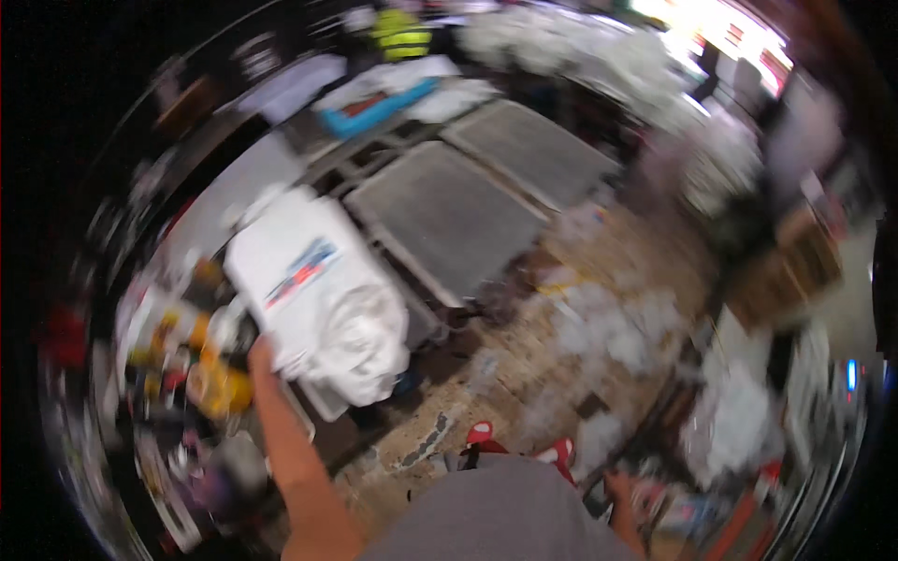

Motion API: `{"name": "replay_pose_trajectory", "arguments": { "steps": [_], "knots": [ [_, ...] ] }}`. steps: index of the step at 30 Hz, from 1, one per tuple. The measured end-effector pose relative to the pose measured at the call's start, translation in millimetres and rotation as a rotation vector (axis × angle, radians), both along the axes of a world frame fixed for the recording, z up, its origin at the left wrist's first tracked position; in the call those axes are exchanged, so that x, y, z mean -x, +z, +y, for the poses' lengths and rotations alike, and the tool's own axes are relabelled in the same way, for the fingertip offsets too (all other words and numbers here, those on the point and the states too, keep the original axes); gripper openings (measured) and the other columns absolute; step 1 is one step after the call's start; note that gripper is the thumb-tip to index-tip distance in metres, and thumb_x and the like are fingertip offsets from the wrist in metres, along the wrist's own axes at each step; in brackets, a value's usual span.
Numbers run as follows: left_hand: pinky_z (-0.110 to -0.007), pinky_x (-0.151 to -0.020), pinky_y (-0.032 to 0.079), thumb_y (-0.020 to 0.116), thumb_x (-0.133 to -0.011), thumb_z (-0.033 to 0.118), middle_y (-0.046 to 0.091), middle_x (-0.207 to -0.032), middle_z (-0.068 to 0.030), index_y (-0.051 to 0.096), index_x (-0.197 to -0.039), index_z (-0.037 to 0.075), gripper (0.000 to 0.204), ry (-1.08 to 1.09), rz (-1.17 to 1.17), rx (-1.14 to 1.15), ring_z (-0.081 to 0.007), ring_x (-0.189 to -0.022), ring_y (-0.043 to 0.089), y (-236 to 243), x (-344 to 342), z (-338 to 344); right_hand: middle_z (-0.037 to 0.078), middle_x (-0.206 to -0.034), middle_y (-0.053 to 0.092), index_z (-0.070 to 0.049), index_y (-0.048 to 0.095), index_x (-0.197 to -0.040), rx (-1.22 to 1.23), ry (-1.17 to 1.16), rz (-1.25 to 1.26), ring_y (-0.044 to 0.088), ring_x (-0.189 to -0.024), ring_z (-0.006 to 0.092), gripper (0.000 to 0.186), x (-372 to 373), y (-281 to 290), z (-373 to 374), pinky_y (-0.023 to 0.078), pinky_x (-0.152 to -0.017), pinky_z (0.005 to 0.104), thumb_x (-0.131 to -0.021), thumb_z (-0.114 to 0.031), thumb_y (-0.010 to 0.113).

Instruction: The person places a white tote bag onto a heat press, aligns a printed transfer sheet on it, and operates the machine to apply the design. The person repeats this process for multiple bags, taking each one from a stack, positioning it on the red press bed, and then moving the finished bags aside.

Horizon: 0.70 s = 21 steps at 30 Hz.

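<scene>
A white garment (313, 271) with a blue and red print lies over a flat board on the left, its near end bunched up. My left hand (261, 355) reaches out beside the garment's near left edge, by a white and dark rounded item (231, 329) and a yellow container (219, 385). Blur hides its fingers, so I cannot tell whether it grips anything. Low on the right, my right hand (617, 488) hangs beside my body, next to a small dark object (597, 500); its fingers are smeared too.
Two grey flat boards (454, 215) extend beyond the garment. A blue-edged tray or frame (379, 107) sits farther back. White scraps (613, 323) and clear plastic litter the brown floor (496, 393). A cardboard box (786, 271) stands right, above white plastic bags (734, 425). A person's yellow vest (402, 35) shows far off.
</scene>
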<state>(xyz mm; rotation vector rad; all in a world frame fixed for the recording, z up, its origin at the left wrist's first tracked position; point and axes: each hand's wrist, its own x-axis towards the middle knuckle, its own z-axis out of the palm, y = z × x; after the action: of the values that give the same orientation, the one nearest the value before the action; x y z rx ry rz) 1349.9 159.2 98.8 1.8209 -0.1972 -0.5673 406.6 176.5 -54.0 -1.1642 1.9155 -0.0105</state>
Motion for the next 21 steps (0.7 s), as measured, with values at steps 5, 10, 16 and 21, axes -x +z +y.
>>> {"name": "replay_pose_trajectory", "arguments": {
  "steps": [5,10,16,21],
  "knots": [
    [-0.045,-0.088,0.052,0.060,-0.098,0.037,0.067,-0.117,-0.0150,0.060,-0.131,0.007,0.045,0.025,-0.839,-0.117,-0.0311,-0.097,0.064,63,9,-44,0.019,-0.095,0.072,-0.003,0.065,-0.118,-0.036,-0.339,-0.126,0.071,-0.090,0.0308,0.041,40,4,-22,0.055,-0.080,0.0437,-0.089,-0.032,0.063],
    [-0.045,-0.090,0.054,0.070,-0.094,0.036,0.068,-0.117,-0.0156,0.061,-0.130,0.014,0.043,-0.397,-0.883,0.477,-0.0352,-0.098,0.067,193,260,-188,0.017,-0.081,0.069,-0.002,0.066,-0.104,0.029,-0.747,-0.079,0.068,-0.059,0.0289,0.022,101,-51,87,0.055,-0.050,0.0440,-0.085,-0.010,0.056],
    [-0.030,-0.071,0.049,0.048,-0.097,0.002,0.064,-0.086,-0.0091,0.062,-0.109,0.002,0.019,-1.118,-0.850,0.370,-0.0193,-0.078,0.060,90,546,-261,0.023,-0.085,0.071,-0.003,0.070,-0.100,0.002,-1.132,-0.035,0.072,-0.070,0.0340,0.031,205,-78,98,0.058,-0.070,0.0458,-0.087,-0.029,0.062],
    [-0.032,-0.069,0.051,0.055,-0.093,0.005,0.065,-0.082,-0.0087,0.067,-0.098,-0.002,0.015,-1.699,-0.754,-0.137,-0.0188,-0.073,0.064,9,729,-194,0.023,-0.104,0.071,-0.002,0.072,-0.098,0.288,-1.365,0.187,0.068,-0.100,0.0400,0.049,367,-99,22,0.053,-0.090,0.0463,-0.085,-0.049,0.066]
  ]
}}
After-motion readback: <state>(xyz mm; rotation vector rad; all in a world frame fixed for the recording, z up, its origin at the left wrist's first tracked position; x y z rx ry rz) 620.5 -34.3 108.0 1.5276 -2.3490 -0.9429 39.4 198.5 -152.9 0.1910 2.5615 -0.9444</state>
